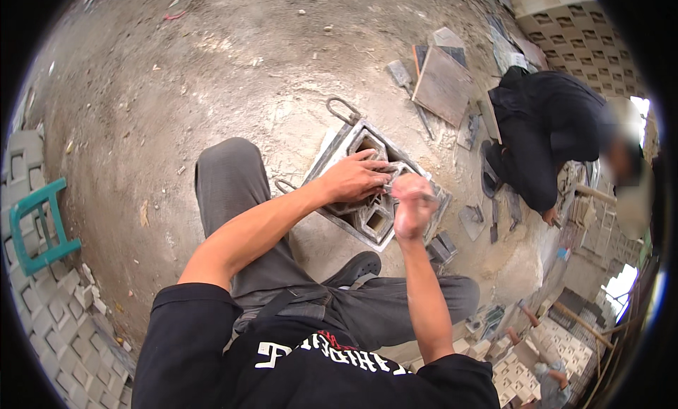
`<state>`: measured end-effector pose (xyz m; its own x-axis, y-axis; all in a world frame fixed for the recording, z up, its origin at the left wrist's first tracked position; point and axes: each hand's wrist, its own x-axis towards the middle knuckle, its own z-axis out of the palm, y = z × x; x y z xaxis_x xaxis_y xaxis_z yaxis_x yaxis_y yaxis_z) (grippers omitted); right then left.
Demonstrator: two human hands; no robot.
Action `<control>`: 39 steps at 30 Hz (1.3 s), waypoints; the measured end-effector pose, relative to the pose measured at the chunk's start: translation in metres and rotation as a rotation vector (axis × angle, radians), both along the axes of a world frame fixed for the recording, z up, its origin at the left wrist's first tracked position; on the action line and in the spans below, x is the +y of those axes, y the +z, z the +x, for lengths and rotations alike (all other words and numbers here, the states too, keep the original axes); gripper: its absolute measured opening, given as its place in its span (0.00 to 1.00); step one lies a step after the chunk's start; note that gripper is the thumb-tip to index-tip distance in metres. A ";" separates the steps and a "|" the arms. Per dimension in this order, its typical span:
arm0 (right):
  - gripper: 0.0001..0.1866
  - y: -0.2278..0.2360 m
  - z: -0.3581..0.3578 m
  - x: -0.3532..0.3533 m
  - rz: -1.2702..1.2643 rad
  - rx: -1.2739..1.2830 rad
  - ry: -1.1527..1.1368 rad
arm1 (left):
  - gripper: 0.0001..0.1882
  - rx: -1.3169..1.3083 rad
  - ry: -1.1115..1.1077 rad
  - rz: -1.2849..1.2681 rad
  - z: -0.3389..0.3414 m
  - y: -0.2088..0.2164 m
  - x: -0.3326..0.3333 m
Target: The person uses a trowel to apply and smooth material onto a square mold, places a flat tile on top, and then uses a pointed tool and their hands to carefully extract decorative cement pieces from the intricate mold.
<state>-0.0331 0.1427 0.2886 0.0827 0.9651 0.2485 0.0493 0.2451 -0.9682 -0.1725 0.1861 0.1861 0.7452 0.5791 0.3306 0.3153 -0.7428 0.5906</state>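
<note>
A square grey metal mould (399,149) with several hollow cells lies tilted on the floor between my legs. A bent metal loop handle (344,107) sticks out at its far corner. My left hand (355,177) lies palm down over the mould's middle, its fingers stretched out across the cell walls. Just to the right, my right hand (412,203) is closed over the mould and somewhat blurred. A thin bit of something shows by its fingers, but its kind is too small to tell.
A flat brown board (443,86) and a trowel (400,74) lie ahead to the right. Beyond them crouches a person in dark clothes (544,127). A pointed trowel (472,221) rests right of the mould. At the left stand a green stool (44,225) and stacked pale blocks (63,324).
</note>
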 end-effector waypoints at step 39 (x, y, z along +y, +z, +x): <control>0.25 -0.044 0.009 0.013 -0.516 0.117 -0.128 | 0.51 0.319 0.401 -0.095 -0.015 0.028 -0.032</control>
<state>-0.0238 0.1560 0.2444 0.2061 0.9398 -0.2725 -0.0676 -0.2642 -0.9621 -0.1876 0.1539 0.2140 0.5140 0.8560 0.0553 0.7393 -0.4747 0.4776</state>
